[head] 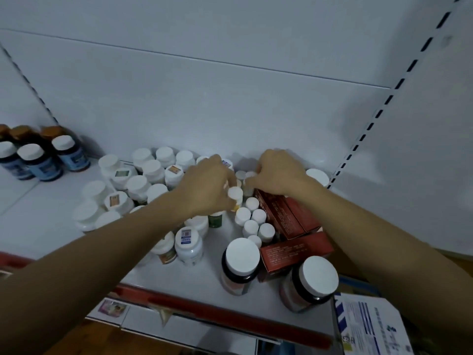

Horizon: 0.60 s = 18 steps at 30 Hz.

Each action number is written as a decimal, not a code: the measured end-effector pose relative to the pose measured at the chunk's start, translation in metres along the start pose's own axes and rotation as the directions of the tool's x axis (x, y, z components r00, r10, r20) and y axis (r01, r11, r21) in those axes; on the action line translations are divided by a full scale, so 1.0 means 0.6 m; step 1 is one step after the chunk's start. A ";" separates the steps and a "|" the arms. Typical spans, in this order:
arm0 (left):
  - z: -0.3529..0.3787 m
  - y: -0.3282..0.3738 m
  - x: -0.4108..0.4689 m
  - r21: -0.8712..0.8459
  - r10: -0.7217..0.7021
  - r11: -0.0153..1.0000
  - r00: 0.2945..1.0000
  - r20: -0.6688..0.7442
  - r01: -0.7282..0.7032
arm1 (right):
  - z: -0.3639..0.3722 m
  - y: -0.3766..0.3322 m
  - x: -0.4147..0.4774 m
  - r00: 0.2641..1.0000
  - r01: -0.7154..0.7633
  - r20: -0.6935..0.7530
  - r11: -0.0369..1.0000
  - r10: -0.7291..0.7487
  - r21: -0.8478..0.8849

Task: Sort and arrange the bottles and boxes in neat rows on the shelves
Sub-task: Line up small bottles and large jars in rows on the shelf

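Carton (368, 326): blue and white, at lower right; print too blurred to read.
Jars (240, 262): two, dark, white lids, at the shelf (51, 226) front; contents hidden.
Red boxes (294, 249): white print, unreadable; beside the small bottles (252, 221).
Left hand (207, 185): pinches a capped bottle (235, 194) mid-shelf.
Right hand (277, 172): fingers curled on a back bottle (249, 181), behind the red boxes.
Tubs (138, 183): white, clustered left; some lids stickered, one with a barcode.
Blue bottles (42, 162): far left, labels illegible.
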<state>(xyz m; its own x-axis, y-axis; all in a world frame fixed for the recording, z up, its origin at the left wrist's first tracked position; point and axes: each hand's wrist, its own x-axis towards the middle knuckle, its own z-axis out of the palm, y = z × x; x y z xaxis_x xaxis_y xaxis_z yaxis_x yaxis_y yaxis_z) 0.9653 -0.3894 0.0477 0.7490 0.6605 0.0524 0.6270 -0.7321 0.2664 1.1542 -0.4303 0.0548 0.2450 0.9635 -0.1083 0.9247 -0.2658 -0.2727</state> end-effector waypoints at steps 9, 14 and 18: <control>-0.085 -0.051 -0.143 -0.996 -0.319 -0.017 0.945 -0.077 -0.087 | -0.068 -0.054 -0.095 0.999 0.043 -0.037 0.405 -0.023 0.913; -0.105 -0.124 -0.232 -0.887 -0.351 -0.449 0.934 0.060 -0.112 | -0.078 -0.190 -0.085 0.990 -0.008 0.045 0.265 -0.133 0.964; -0.145 -0.259 -0.344 -0.889 -0.484 -0.406 0.875 0.011 -0.214 | -0.053 -0.374 -0.066 0.968 0.031 0.066 0.374 -0.244 0.927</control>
<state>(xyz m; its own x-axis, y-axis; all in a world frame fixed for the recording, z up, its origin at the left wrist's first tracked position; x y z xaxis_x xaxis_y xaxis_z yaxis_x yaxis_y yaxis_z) 0.6950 -0.3974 0.0791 0.3541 0.9305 -0.0933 -0.6050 0.3040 0.7359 0.9465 -0.4078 0.1508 -0.0073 0.9948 -0.1013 0.0834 -0.1003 -0.9915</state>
